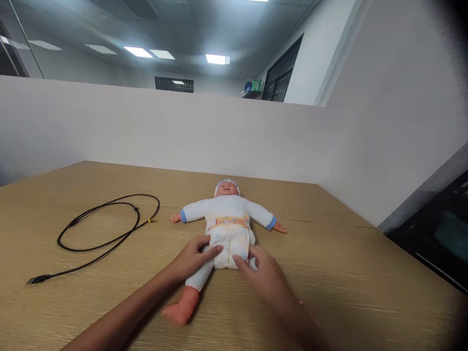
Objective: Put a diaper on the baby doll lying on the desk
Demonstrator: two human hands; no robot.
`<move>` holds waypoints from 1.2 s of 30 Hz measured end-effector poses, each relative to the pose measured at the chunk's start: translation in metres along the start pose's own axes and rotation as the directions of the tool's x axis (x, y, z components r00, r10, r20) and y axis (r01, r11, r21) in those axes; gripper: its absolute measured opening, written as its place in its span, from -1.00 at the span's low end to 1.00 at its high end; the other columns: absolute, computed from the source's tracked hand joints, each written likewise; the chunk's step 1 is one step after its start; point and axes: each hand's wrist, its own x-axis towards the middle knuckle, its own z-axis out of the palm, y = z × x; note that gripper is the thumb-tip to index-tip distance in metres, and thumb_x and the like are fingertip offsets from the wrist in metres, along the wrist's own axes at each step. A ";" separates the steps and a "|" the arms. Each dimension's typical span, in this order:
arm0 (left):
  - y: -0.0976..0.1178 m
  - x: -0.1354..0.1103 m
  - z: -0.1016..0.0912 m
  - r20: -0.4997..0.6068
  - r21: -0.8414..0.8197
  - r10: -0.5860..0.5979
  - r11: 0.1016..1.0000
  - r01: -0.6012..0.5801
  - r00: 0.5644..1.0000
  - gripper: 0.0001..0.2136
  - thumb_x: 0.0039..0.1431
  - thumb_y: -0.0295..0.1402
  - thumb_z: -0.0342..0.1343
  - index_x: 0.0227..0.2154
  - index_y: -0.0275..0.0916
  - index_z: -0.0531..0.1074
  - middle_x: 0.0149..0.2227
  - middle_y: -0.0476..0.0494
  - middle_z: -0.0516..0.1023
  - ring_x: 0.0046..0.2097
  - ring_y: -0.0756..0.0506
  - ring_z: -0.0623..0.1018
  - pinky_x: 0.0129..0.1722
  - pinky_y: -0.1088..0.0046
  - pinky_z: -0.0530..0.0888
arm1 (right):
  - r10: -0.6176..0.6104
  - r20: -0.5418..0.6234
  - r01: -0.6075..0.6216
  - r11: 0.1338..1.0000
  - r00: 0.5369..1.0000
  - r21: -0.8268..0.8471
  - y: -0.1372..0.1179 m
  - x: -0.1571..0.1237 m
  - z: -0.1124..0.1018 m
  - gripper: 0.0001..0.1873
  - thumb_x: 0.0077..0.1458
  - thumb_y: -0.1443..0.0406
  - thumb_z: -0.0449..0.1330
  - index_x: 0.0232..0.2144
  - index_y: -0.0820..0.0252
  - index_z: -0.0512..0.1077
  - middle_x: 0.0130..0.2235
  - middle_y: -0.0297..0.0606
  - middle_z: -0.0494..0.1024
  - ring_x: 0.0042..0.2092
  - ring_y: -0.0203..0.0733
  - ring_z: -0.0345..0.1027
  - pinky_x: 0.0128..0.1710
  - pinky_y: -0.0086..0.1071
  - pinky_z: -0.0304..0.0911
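Note:
A baby doll (199,208) in a white suit with blue cuffs and a white headband lies on its back, arms spread, head away from me. Around its hips and belly is a white diaper (226,241) with an orange printed waistband. My left hand (195,256) grips the diaper's left side, thumb across the front and fingers at the edge. At the lower right, my right hand (265,268) holds the diaper's leg edge between thumb and fingers. One bare doll foot (182,307) points toward me; the other leg is mostly hidden by my right hand and forearm.
On the wooden table (120,297), a black USB cable (109,246) lies in loose loops to the left. A low white partition (204,136) borders the far edge. A dark object with a glossy surface (438,239) stands beyond the table's right edge.

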 end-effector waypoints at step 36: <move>-0.006 -0.006 -0.005 -0.021 0.000 -0.114 0.993 0.114 0.993 -0.45 0.16 0.02 0.45 0.12 -0.19 0.66 0.14 -0.23 0.71 0.20 -0.38 0.59 0.31 0.07 0.45 | -0.131 0.289 -0.008 0.900 0.948 0.435 0.021 0.026 -0.006 -0.49 0.18 0.03 0.45 0.11 0.09 0.65 0.08 -0.14 0.73 0.11 0.15 0.59 0.20 -0.06 0.47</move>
